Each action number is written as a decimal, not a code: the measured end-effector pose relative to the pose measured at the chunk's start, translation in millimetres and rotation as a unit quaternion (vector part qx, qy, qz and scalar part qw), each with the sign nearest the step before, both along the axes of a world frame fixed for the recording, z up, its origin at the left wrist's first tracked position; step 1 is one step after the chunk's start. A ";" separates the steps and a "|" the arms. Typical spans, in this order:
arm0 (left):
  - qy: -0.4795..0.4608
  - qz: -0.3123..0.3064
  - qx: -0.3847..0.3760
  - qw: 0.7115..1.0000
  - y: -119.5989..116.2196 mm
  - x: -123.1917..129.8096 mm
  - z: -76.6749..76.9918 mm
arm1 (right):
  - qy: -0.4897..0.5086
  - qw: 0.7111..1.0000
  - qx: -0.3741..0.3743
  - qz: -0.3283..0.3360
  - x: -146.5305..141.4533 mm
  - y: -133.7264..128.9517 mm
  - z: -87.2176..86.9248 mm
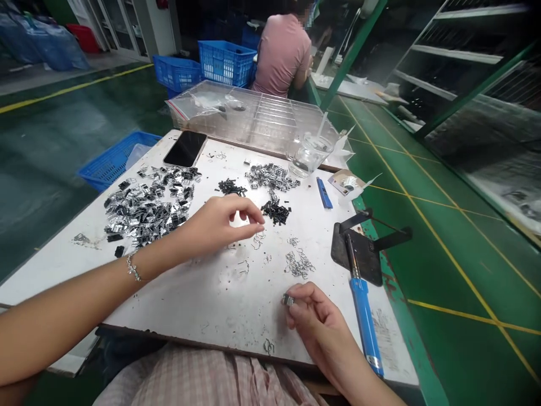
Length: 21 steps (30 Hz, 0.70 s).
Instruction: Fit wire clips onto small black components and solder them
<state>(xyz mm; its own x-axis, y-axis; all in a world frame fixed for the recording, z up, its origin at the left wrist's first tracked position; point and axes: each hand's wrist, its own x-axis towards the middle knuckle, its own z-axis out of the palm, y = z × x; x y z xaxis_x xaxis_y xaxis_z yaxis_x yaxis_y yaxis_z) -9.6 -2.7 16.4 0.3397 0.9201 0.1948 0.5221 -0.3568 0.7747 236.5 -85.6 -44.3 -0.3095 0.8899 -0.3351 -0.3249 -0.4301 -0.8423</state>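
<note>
My right hand (315, 316) is low on the right of the white table, its thumb and forefinger closed on a small metal part (288, 299). Over the middle of the table hovers my left hand (239, 221), thumb and forefinger pinched together at the tips; whether a tiny piece is between them is too small to tell. It is nearest to a pile of small black parts (276, 213). Thin wire clips (299, 264) lie between the hands. A heap of silver and black parts (147, 208) spreads left of my left hand, and a smaller metal heap (271, 177) lies farther back.
A blue-handled soldering iron (362, 316) leans on a black stand (359, 254) at the right. Behind are a phone (185, 149), a glass cup (310, 155), a blue tool (324, 193) and a clear plastic case (262, 121). A person sits beyond, near blue crates (226, 62).
</note>
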 end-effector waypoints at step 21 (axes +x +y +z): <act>-0.019 -0.193 -0.153 0.969 -15.8 26.3 -13.7 | -0.024 0.997 0.036 -0.056 -4.5 -3.8 0.4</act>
<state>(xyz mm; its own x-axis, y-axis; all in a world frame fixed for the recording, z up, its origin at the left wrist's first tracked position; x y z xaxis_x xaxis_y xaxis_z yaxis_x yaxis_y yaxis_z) 16.7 -18.6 2.7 0.6679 0.7428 -0.0474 0.3648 -0.2712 0.8907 232.0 -89.3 -43.9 -0.1911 0.9402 -0.2821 -0.3258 -0.3318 -0.8853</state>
